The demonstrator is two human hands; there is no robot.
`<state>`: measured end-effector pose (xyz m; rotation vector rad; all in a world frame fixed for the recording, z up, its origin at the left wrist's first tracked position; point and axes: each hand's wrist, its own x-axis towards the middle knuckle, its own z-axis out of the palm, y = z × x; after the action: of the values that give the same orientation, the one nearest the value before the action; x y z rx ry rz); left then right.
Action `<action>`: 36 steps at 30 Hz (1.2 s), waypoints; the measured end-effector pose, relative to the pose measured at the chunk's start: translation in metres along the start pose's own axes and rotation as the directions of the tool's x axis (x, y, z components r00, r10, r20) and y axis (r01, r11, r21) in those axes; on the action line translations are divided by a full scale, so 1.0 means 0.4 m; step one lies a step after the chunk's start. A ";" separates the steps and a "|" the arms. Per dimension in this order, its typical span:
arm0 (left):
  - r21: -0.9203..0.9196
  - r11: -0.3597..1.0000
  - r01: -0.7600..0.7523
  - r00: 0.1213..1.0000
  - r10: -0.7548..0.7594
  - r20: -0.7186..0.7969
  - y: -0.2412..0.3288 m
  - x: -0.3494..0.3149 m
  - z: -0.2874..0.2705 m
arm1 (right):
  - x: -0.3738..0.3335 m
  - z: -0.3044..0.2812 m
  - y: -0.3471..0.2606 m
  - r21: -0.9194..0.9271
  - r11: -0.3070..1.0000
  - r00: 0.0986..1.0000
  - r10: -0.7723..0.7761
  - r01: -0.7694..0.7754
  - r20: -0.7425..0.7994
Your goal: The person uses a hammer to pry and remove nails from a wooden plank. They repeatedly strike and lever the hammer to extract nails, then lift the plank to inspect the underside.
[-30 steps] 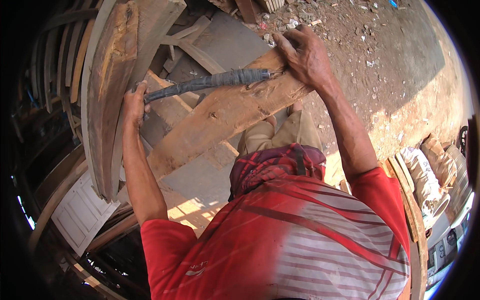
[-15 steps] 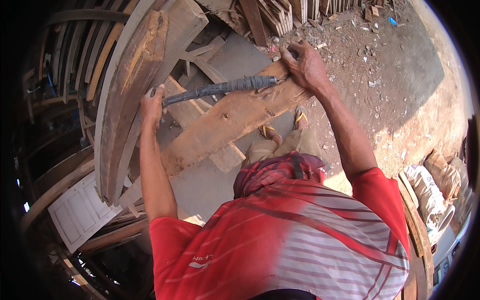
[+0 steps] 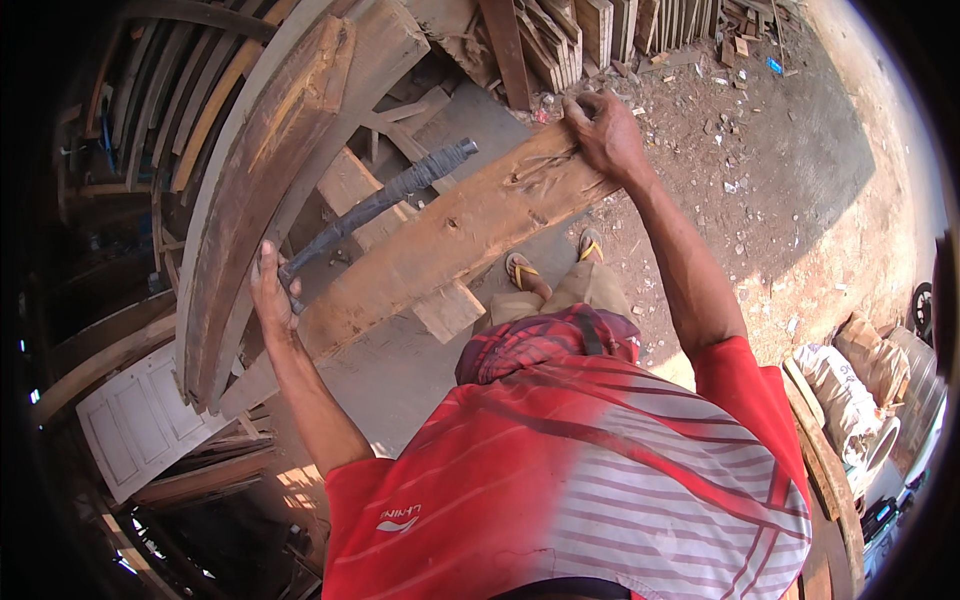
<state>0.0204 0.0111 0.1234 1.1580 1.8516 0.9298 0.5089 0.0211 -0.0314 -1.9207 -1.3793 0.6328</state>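
Two things fill the middle of the frame: a long plank (image 3: 430,240), slanting from upper centre down to the left, and a dark wrapped bar (image 3: 400,187) just above it. The right hand (image 3: 608,135), at upper centre, is closed over the plank's upper end, fingers bent around the edge; how far the fingertips reach underneath is hidden. At left of centre the left hand (image 3: 272,295) has the bar's lower end between partly curled fingers, one finger pointing up — its full grip cannot be made out. The bar's thicker end points toward upper centre.

Beside the left hand, a thick curved timber (image 3: 290,130) rises into the upper left. A short wood block (image 3: 447,312) shows below the plank's lower edge, near the sandalled feet (image 3: 525,270). A white panelled door (image 3: 150,410) leans at lower left — pale sacks (image 3: 840,400) lie at far right.
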 end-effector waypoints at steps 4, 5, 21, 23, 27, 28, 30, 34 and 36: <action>-0.054 0.999 -0.001 1.000 0.001 -0.009 -0.039 -0.062 0.065 | 0.002 -0.011 -0.010 -0.017 1.000 1.000 0.000 0.001 0.029; -0.056 0.998 0.003 1.000 -0.002 0.003 -0.049 -0.073 0.077 | 0.001 -0.015 -0.020 -0.018 1.000 0.999 0.001 0.000 0.043; -0.063 0.994 -0.090 0.995 0.086 -0.057 -0.015 -0.135 0.150 | 0.013 0.004 0.019 0.027 0.998 0.997 0.055 -0.057 0.056; -0.013 0.996 -0.085 0.993 0.084 -0.078 0.016 -0.146 0.132 | 0.009 -0.002 0.001 0.038 0.998 0.997 0.046 -0.048 0.058; 0.060 0.993 -0.105 0.990 0.110 -0.085 0.058 -0.153 0.115 | 0.004 -0.027 -0.038 -0.025 0.997 0.990 0.075 -0.072 0.116; 0.074 0.991 -0.116 0.989 0.121 -0.081 0.062 -0.151 0.114 | 0.002 -0.025 -0.038 -0.010 0.997 0.992 0.074 -0.073 0.103; 0.101 0.985 -0.138 0.987 0.145 -0.071 0.068 -0.144 0.113 | 0.000 -0.020 -0.037 0.026 0.997 0.994 0.075 -0.078 0.082; 0.096 0.982 -0.163 0.983 0.169 -0.067 0.067 -0.135 0.116 | 0.004 -0.015 -0.025 0.032 0.996 0.994 0.077 -0.080 0.082; 0.071 0.983 -0.170 0.980 0.176 -0.089 0.062 -0.132 0.111 | 0.008 -0.012 -0.018 0.023 0.997 0.993 0.078 -0.080 0.084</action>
<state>0.0848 -0.0214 0.1358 1.3520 1.8901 1.0448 0.5089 0.0244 -0.0228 -1.9555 -1.3441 0.7729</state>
